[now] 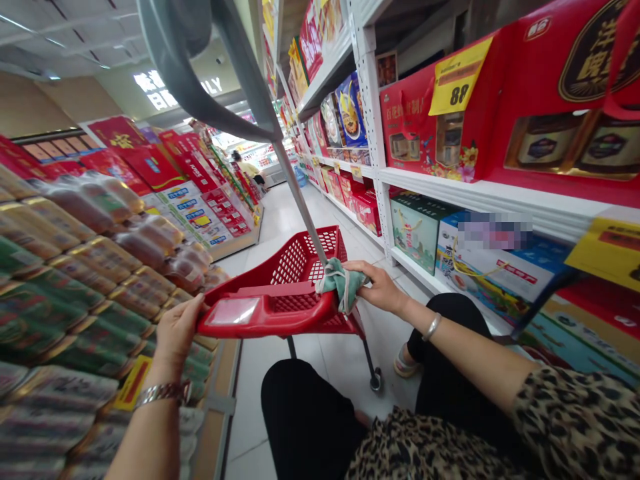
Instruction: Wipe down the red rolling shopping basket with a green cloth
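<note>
In front of my knees stands a red plastic shopping cart (280,323) with a perforated basket. My left hand (179,325) grips its left front corner, fingers curled over the edge. A green cloth (345,287) with pale edging is bunched in my right hand (377,288) and pressed on the cart's right rim, near the foot of the pole. The grey metal pole (298,190) rises out of the basket to a large grey handle (220,100) that looms close to the camera. A small caster (375,380) shows at the base of one thin leg.
To the left, stacked shrink-wrapped cans and bottles (95,280) rise beside the aisle. On the right, white shelves (480,190) hold red gift boxes (445,127) with yellow price tags. The tiled aisle (280,207) runs back to a distant person (245,170).
</note>
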A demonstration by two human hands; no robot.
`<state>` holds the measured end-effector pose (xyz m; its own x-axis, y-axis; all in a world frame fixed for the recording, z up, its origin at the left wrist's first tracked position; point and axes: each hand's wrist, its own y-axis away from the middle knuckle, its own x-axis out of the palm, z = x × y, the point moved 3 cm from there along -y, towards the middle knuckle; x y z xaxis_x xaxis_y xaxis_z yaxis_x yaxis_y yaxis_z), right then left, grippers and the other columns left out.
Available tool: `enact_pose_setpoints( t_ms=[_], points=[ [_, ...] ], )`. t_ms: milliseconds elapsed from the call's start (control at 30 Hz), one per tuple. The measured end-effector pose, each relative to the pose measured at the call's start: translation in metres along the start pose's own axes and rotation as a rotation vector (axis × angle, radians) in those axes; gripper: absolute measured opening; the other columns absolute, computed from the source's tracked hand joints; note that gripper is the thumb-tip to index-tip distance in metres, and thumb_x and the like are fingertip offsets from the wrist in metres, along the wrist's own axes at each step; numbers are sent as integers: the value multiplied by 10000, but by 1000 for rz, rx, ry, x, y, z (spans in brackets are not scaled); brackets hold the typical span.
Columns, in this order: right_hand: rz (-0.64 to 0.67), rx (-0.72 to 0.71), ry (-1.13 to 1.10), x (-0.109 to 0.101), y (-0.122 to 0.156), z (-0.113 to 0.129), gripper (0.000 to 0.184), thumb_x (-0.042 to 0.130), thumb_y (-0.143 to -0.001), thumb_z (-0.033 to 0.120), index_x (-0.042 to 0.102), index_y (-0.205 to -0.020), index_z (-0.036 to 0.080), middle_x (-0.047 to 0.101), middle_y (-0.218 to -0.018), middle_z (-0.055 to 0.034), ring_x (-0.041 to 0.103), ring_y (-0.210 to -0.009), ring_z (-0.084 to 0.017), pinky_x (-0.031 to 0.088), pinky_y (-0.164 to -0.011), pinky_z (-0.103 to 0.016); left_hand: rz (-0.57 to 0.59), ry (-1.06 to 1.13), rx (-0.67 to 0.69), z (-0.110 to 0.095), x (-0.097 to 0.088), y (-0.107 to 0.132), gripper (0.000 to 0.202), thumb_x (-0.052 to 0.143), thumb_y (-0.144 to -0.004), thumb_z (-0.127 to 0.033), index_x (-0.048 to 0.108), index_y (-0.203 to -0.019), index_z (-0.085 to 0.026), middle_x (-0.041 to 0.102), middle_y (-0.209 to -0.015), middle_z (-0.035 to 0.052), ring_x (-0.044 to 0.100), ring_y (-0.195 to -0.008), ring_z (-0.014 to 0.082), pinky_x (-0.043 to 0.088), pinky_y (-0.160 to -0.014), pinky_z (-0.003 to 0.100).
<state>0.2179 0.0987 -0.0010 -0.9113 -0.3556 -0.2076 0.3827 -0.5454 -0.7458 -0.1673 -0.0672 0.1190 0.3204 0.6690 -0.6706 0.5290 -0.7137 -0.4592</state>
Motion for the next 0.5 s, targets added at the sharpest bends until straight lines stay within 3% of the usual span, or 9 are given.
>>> enact_pose_setpoints(
  t_ms=[100,200,300,367,433,500],
  points=[
    [-10,69,11,-6,-4,-17,529,604,-708,63,724,-1188,248,754,-1217,-38,694,-1152,-211,529,-1044,-372,33,109,-142,-5,3,-5,412,618,-590,-586,606,-479,-189,557,-475,9,489,-565,162,421,-579,287],
    [-99,182,105,-21,-16,-30,456,641,-672,63,762,-1072,244,775,-1121,-32,697,-1102,-238,521,-1035,-403,56,154,-154,-15,7,-8,391,609,-584,-556,588,-447,-190,549,-475,12,479,-550,152,415,-567,283],
    [-182,283,120,-37,-31,-30,441,698,-674,96,761,-1087,235,774,-1119,-22,699,-1073,-240,520,-1017,-394,62,138,-143,-19,13,-12,385,596,-609,-539,586,-448,-189,542,-458,6,478,-532,152,413,-561,286],
    [-94,302,59,-39,-39,-22,479,723,-677,111,752,-1141,227,771,-1124,-7,705,-1058,-226,525,-995,-364,60,113,-131,-17,16,-16,371,593,-624,-523,602,-475,-183,555,-461,1,490,-537,156,415,-573,284],
    [100,290,-9,-33,-43,-12,516,734,-661,90,754,-1160,222,774,-1114,4,710,-1058,-218,524,-987,-343,38,99,-87,-15,18,-19,359,574,-669,-507,585,-499,-191,547,-459,-6,501,-550,161,415,-577,280],
    [243,266,-39,-25,-44,-3,529,731,-650,56,763,-1153,219,775,-1131,-5,707,-1095,-220,513,-1005,-339,-62,33,54,-19,15,-16,363,534,-756,-478,514,-507,-214,466,-428,-16,453,-537,155,390,-562,277]
  ],
)
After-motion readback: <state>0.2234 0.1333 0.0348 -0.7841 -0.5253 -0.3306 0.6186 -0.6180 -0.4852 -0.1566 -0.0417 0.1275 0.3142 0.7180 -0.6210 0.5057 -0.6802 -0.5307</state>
